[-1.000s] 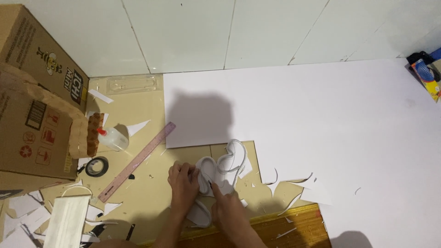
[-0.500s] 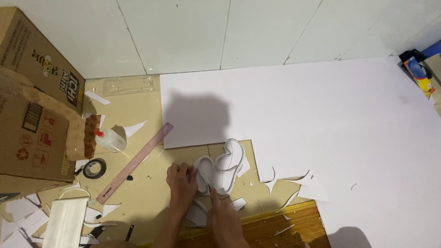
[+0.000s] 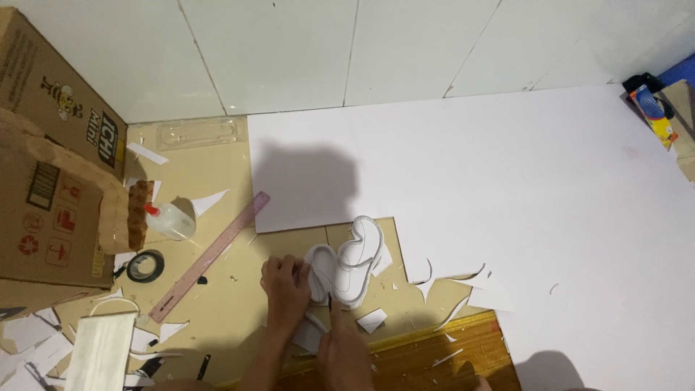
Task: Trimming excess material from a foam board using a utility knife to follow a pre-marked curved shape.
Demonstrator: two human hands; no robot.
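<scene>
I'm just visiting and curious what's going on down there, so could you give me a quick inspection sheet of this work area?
Surface: tan floor partly covered by a big white sheet.
Job's things: white cut-out shapes, lying side by side.
Clutter: pink ruler, glue bottle, tape roll, paper scraps, face mask.
Hands: left hand and right hand press on the shapes.
Cables: nothing seen.
Surroundings: cardboard box, white tiled wall.

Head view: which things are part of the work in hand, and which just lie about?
In hand: left hand; right hand; white curved foam cut-outs; large white foam sheet.
Lying about: pink plastic ruler; black tape roll; clear glue bottle; brown cardboard box; white face mask.
</scene>
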